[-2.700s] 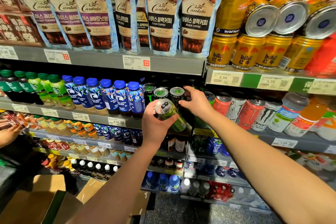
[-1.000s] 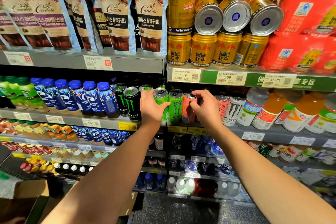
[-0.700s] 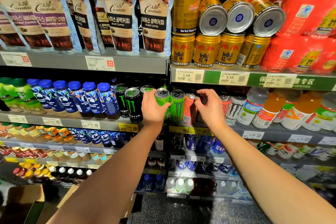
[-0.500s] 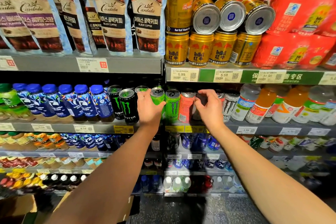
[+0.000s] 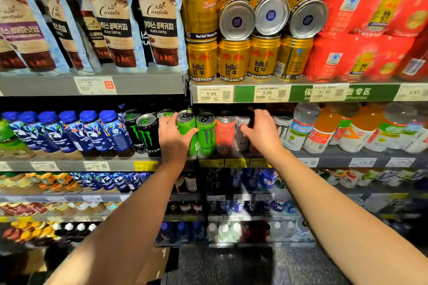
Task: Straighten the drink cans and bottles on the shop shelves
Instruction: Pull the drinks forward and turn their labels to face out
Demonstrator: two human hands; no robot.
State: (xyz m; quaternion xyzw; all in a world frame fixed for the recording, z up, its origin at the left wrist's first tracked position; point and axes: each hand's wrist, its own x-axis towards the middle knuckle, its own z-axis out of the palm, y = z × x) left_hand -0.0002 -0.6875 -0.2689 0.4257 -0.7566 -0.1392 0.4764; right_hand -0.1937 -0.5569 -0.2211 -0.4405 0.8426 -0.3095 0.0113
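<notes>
On the middle shelf (image 5: pixel 69 165) stands a row of energy drink cans. My left hand (image 5: pixel 172 139) wraps a bright green can (image 5: pixel 186 125) standing upright at the shelf front. Right of it stand a second green can (image 5: pixel 206 133) and a pink can (image 5: pixel 225 133). My right hand (image 5: pixel 262 133) reaches over a dark can (image 5: pixel 240 136) just right of the pink one, fingers curled around it; how firm the grip is stays blurred. Black cans (image 5: pixel 147 134) stand left of my left hand.
Blue-capped bottles (image 5: pixel 69 132) fill the shelf's left part, orange and white bottles (image 5: pixel 347 129) the right. Above, gold cans (image 5: pixel 231 60) stand with three lying on top (image 5: pixel 271 15), beside red packs (image 5: pixel 370 30) and coffee pouches (image 5: pixel 111 21). Lower shelves hold small bottles.
The green can, held tilted in front of the shelf earlier, now stands upright in the row under my left hand. My right hand shifted slightly right along the cans.
</notes>
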